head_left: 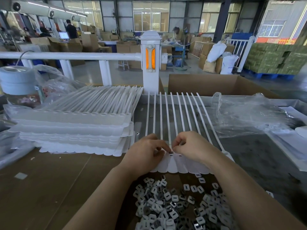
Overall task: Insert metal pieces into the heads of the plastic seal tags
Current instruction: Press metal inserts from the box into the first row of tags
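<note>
A joined row of white plastic seal tags [172, 165] lies in front of me, heads near me and long tails [167, 113] fanning away. My left hand [146, 151] rests on the heads at the left, its fingertips at one head's slot. My right hand [191, 146] pinches a small dark metal piece [171, 152] at that same head. Both hands cover most of the heads. A heap of small metal pieces [179, 203] with white backs lies just below the tags, between my forearms.
A tall stack of white tag sheets [79, 128] sits to the left. Clear plastic bags [245, 113] lie at the right, an open cardboard box [207, 83] behind. Two loose metal pieces [137, 133] lie near the stack. A tape roll [15, 77] stands at far left.
</note>
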